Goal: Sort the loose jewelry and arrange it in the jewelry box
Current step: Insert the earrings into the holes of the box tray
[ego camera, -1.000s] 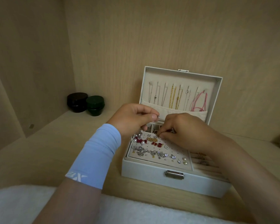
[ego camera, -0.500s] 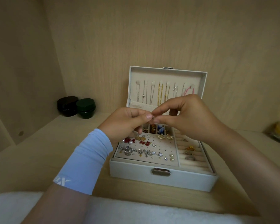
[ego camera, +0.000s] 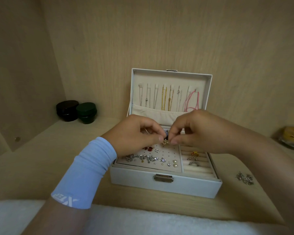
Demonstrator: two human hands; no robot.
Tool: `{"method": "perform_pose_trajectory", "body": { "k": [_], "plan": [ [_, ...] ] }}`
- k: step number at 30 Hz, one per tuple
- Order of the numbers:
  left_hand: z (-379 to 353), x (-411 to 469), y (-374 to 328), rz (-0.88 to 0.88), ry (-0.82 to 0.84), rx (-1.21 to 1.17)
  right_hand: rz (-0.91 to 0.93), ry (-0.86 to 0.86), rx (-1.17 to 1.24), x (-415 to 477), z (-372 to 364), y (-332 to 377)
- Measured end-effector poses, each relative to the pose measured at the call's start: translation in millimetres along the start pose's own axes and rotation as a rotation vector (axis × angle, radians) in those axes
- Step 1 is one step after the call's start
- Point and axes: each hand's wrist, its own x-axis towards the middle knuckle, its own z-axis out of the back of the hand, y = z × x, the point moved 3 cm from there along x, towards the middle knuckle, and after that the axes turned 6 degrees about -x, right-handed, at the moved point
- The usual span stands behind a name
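Both hands meet over the back half of the open box (ego camera: 176, 186), which stands mid-shelf (ego camera: 41, 158) near the rear wall. The left hand (ego camera: 136, 133) and right hand (ego camera: 193, 131) each pinch thumb and forefinger tips on a small gold stud (ego camera: 165, 141), held just above the far edge of the holed panel (ego camera: 161, 152). The step looks like seating this stud. Next, its post needs lining up with a free hole and pressing in. A silver piece (ego camera: 244, 178) lies loose on the shelf right of the box, not yet sorted.
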Motion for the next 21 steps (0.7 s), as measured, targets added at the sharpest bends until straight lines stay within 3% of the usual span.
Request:
{"method": "perform_pose_trajectory", "body": {
  "k": [7, 21],
  "plan": [
    [-7, -1, 7, -0.015, 0.177, 0.249, -0.063, 0.164, -0.188, 5, -14, 16],
    [-12, 1, 10, -0.014, 0.19, 0.317, -0.11, 0.295, -0.374, 0, -9, 32]
  ]
}}
